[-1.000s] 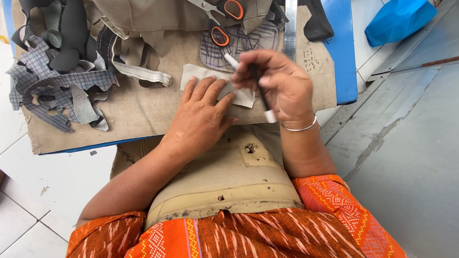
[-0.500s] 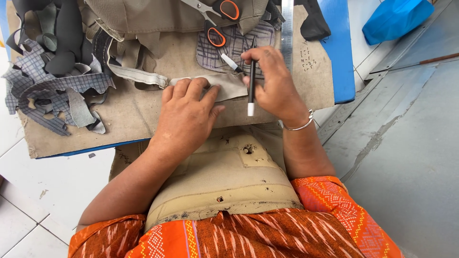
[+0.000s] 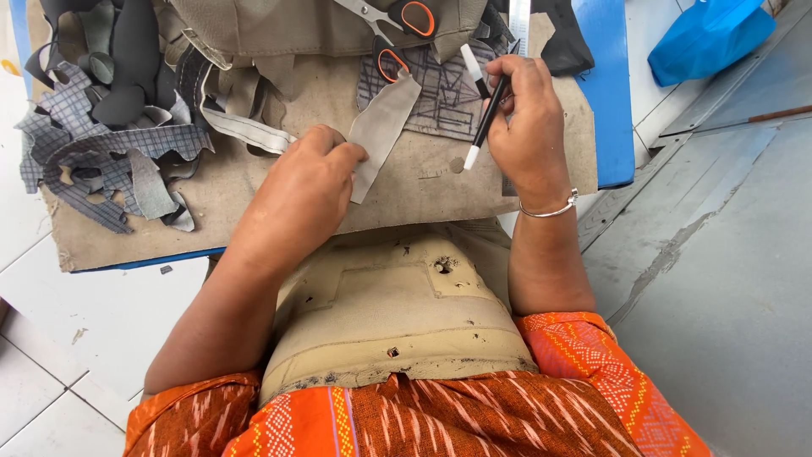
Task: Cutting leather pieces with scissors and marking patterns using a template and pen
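Observation:
My left hand (image 3: 306,188) pinches a small grey fabric piece (image 3: 382,129) and lifts it off the tan cloth-covered board (image 3: 254,203). My right hand (image 3: 526,118) is closed around a black pen with a white cap (image 3: 484,127), held slanting, cap end down. A silver bangle (image 3: 550,208) circles that wrist. A checked fabric patch (image 3: 440,93) marked with lines lies on the board between the two hands.
Orange-handled scissors (image 3: 397,25) rest at the board's top centre. A heap of grey, checked and black fabric scraps (image 3: 101,127) fills the left side. A white strap (image 3: 245,129) lies near my left hand. A blue bag (image 3: 706,38) sits on the floor at the right.
My left hand went from pressing the grey piece flat to lifting it up. My right hand stopped marking and drew back to the right with the pen.

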